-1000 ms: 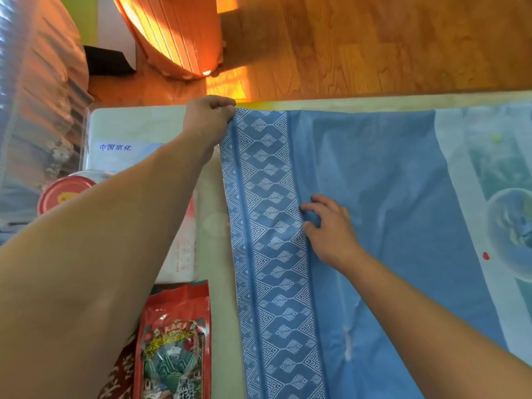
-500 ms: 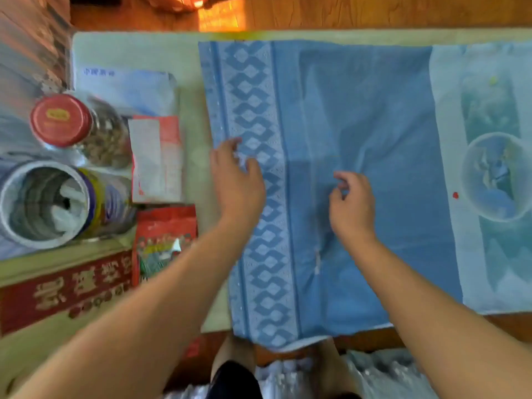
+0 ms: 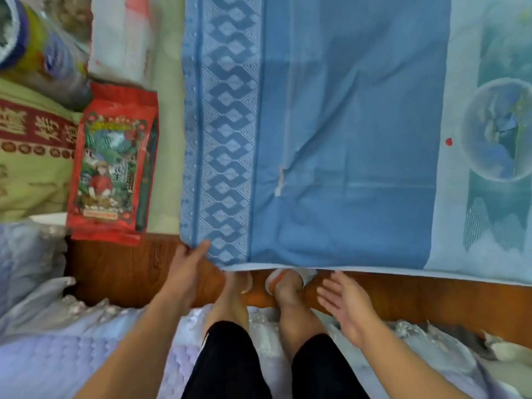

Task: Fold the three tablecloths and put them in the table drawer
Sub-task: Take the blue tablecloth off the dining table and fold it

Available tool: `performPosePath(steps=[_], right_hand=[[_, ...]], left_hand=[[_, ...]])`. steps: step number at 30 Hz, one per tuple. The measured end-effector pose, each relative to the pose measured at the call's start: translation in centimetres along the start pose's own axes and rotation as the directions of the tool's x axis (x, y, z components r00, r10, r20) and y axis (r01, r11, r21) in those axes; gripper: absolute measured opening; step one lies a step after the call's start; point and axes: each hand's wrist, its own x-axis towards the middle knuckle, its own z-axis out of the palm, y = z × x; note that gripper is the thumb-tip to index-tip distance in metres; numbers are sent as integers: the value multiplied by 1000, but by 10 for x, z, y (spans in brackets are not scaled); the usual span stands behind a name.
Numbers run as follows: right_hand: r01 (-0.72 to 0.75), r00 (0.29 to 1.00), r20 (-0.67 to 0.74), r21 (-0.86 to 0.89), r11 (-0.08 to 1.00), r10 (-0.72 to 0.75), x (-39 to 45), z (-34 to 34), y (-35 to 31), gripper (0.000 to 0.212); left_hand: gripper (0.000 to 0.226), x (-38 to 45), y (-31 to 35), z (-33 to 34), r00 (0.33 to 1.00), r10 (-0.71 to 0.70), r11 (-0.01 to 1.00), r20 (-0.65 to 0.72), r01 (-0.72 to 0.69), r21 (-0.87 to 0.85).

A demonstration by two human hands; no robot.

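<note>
A blue cotton tablecloth (image 3: 345,125) with a woven diamond-patterned border down its left side lies spread flat over the table, its near hem hanging just past the table's front edge. It covers most of a second, pale blue cloth printed with a glassy globe (image 3: 495,131), which shows along the right side. The left hand (image 3: 187,272) is at the near left corner of the blue tablecloth, fingers reaching up to the hem — the fingertips touch the corner, but whether they pinch it cannot be told. The right hand (image 3: 345,303) hovers just below the hem with its palm up and fingers spread, holding nothing and apart from the cloth. To the left of the cloth lies a red printed foil snack packet (image 3: 112,165), and beyond it a green box with red lettering (image 3: 31,156) and a blurred cylindrical tin (image 3: 37,50). Below the table edge are the person's legs in black shorts, with a lilac quilted cover (image 3: 57,355) around them.
</note>
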Motion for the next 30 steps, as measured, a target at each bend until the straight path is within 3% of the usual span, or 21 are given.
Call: performPosePath(steps=[3, 6, 10, 13, 18, 24, 30], right_hand=[[-51, 989, 145, 200, 978, 22, 9, 2, -9, 33], [-110, 983, 180, 372, 922, 44, 14, 10, -13, 41], [-55, 998, 61, 551, 832, 26, 3, 16, 3, 43], [-40, 999, 29, 626, 778, 28, -10, 16, 8, 43], [13, 1000, -29, 599, 800, 6, -8, 12, 2, 27], [60, 996, -82, 552, 832, -17, 7, 10, 5, 19], [89, 996, -51, 559, 824, -73, 16, 9, 4, 11]], left_hand=[[17, -6, 1, -6, 994, 88, 974, -62, -73, 216], [17, -30, -2, -16, 990, 123, 968, -71, -104, 230], [17, -63, -4, -22, 956, 269, 890, -115, -201, 409], [10, -67, -4, -26, 964, 217, 917, -152, -148, 370], [18, -49, -8, -31, 988, 22, 983, -153, 6, 184], [12, -44, -14, -32, 985, 55, 982, -161, -25, 185], [11, -44, -15, -32, 987, 84, 983, -140, -59, 173]])
